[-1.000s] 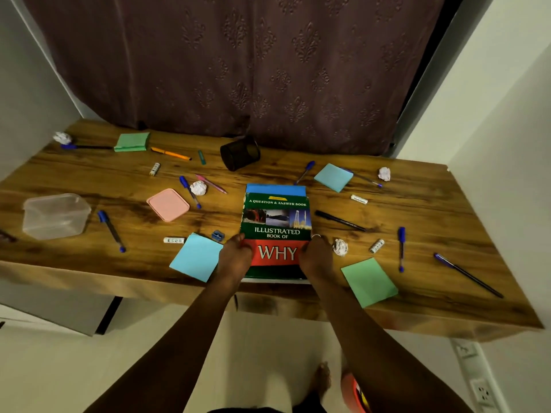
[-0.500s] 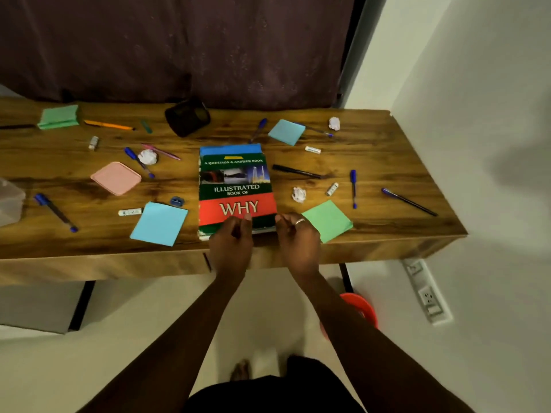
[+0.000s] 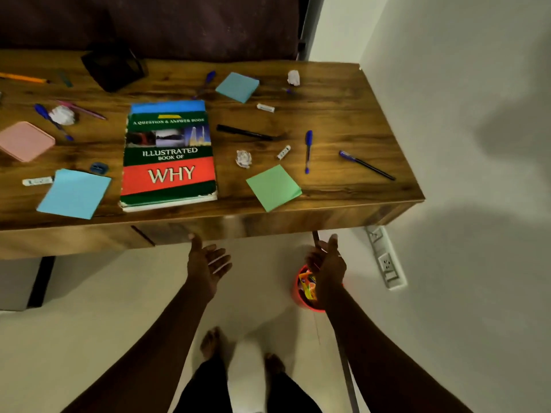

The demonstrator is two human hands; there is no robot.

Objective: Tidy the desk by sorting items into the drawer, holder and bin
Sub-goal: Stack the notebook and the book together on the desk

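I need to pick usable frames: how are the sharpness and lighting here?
Head view: dim and warm, book title readable, holder and left-edge pens smeared, desk edges bowed by the wide lens, soft shadows on the right wall.

both empty, palms up, fingers spread: left hand (image 3: 208,263) and right hand (image 3: 326,262), just below the table (image 3: 343,120) front edge. at 12 o'clock from the left hand, a book (image 3: 170,156) flat. at 1 o'clock, green sticky pad (image 3: 273,187). behind the right hand, red bin (image 3: 304,289).
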